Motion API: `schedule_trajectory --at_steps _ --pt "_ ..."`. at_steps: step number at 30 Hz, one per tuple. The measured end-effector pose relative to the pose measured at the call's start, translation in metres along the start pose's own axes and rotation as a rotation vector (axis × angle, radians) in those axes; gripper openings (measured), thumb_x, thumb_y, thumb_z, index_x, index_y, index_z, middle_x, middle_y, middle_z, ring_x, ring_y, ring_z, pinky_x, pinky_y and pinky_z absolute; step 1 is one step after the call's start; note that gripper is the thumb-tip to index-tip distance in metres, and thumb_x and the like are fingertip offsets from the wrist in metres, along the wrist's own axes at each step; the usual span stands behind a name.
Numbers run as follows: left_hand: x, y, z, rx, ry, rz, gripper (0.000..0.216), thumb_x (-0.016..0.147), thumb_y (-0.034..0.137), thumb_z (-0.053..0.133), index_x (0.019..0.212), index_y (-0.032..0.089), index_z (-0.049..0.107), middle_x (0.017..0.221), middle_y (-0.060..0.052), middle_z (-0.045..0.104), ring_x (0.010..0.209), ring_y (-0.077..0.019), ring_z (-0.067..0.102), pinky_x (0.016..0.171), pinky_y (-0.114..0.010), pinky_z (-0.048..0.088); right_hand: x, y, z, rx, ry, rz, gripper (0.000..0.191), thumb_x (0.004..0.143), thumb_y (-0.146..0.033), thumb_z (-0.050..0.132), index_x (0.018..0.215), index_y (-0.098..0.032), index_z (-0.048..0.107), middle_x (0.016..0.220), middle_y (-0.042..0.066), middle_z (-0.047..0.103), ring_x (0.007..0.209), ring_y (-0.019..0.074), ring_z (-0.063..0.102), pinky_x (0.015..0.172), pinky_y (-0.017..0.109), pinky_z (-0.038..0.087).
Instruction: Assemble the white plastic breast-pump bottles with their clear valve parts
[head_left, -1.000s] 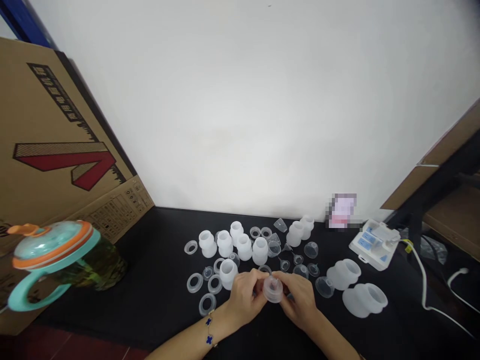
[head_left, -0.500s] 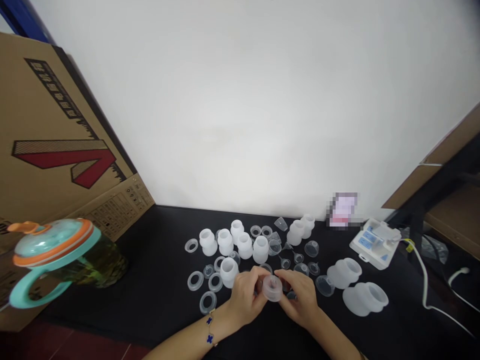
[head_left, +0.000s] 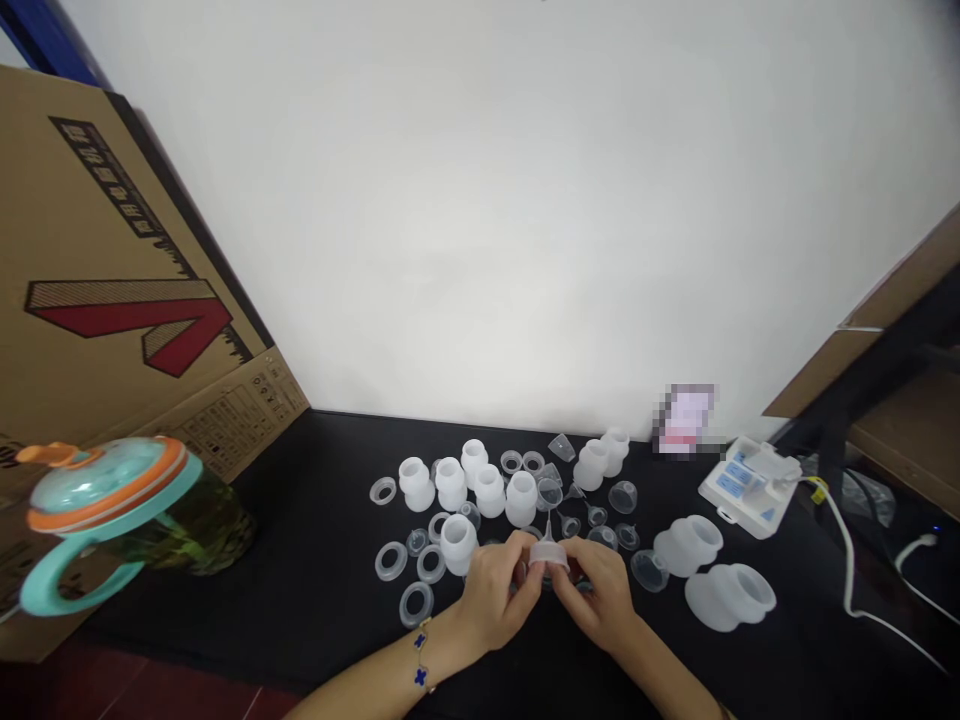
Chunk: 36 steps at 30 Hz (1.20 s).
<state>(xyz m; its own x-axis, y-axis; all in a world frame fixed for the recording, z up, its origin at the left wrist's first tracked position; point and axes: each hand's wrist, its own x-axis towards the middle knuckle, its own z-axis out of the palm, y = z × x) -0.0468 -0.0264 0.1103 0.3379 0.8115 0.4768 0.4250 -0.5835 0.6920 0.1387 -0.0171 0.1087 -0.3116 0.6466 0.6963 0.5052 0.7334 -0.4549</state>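
Both my hands meet low in the middle of the black table. My left hand and my right hand pinch one small translucent plastic cap between their fingertips; a thin clear stem sticks up from its top. Around and behind the hands lie several white silicone cups, flat clear rings and small clear funnel-shaped pieces. A bracelet with blue charms is on my left wrist.
Two larger white silicone cups lie on their sides at the right. A white device with a white cable sits further right. At the left stand a teal and orange lidded mug and a tilted cardboard box.
The cap has been turned in my fingers: its round face pointed at me before, and now it is seen from the side with the stem upright. The hands stay in place.
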Motion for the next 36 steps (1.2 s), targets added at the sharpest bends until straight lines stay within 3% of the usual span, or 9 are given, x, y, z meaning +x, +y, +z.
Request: schedule_trajectory --at_steps 4,9,16,23,29,36 --pt "0.0001 -0.0014 0.0012 -0.033 0.012 -0.036 0.006 0.097 0.024 0.047 0.095 0.021 0.051 0.065 0.003 0.054 0.052 -0.0145 0.054 0.053 -0.025 0.037 -0.0015 0.0008 0.0003 0.022 -0.05 0.033 0.006 0.091 -0.021 0.057 0.095 -0.021 0.062 0.066 -0.001 0.064 0.052 0.0143 0.058 0.053 0.026 0.044" --pt "-0.0008 -0.0048 0.0032 -0.081 0.037 -0.071 0.005 0.093 0.021 0.051 0.097 0.021 0.048 0.066 0.005 0.052 0.054 -0.0141 0.053 0.053 -0.024 0.036 -0.003 0.0029 0.0003 0.054 -0.051 0.072 0.022 0.086 -0.021 0.06 0.108 -0.021 0.058 0.072 -0.001 0.067 0.053 0.0143 0.059 0.053 0.026 0.045" --pt "-0.0047 -0.0069 0.0043 -0.196 0.046 -0.104 0.01 0.098 0.028 0.051 0.104 0.022 0.045 0.071 0.004 0.053 0.058 -0.0149 0.054 0.056 -0.025 0.04 0.0011 0.0017 0.0001 0.103 -0.156 0.126 0.009 0.092 -0.022 0.052 0.093 -0.021 0.061 0.069 0.0 0.062 0.055 0.0137 0.055 0.054 0.025 0.041" --pt "-0.0013 -0.0047 0.0019 -0.199 0.001 -0.098 0.016 0.101 0.032 0.05 0.112 0.022 0.046 0.076 0.002 0.058 0.061 -0.0154 0.056 0.057 -0.025 0.04 0.0012 0.0033 0.0049 0.117 -0.183 0.143 0.032 0.101 -0.027 0.044 0.071 -0.021 0.055 0.062 -0.002 0.052 0.054 0.0128 0.049 0.053 0.026 0.035" --pt "-0.0013 -0.0037 0.0027 -0.199 0.019 -0.168 0.015 0.104 0.036 0.046 0.102 0.022 0.048 0.069 0.004 0.051 0.056 -0.0141 0.051 0.055 -0.025 0.035 0.003 -0.0014 0.0016 0.175 -0.177 0.219 0.018 0.099 -0.031 0.051 0.096 -0.019 0.063 0.071 0.0 0.066 0.055 0.0125 0.055 0.054 0.024 0.041" --pt "-0.0015 -0.0084 0.0059 -0.263 0.013 -0.21 0.024 0.105 0.043 0.04 0.1 0.021 0.047 0.068 0.005 0.048 0.056 -0.0142 0.048 0.056 -0.026 0.034 0.0064 -0.0035 -0.0012 0.21 -0.163 0.243 0.028 0.102 -0.035 0.046 0.087 -0.019 0.065 0.065 -0.001 0.062 0.053 0.0126 0.055 0.053 0.024 0.041"
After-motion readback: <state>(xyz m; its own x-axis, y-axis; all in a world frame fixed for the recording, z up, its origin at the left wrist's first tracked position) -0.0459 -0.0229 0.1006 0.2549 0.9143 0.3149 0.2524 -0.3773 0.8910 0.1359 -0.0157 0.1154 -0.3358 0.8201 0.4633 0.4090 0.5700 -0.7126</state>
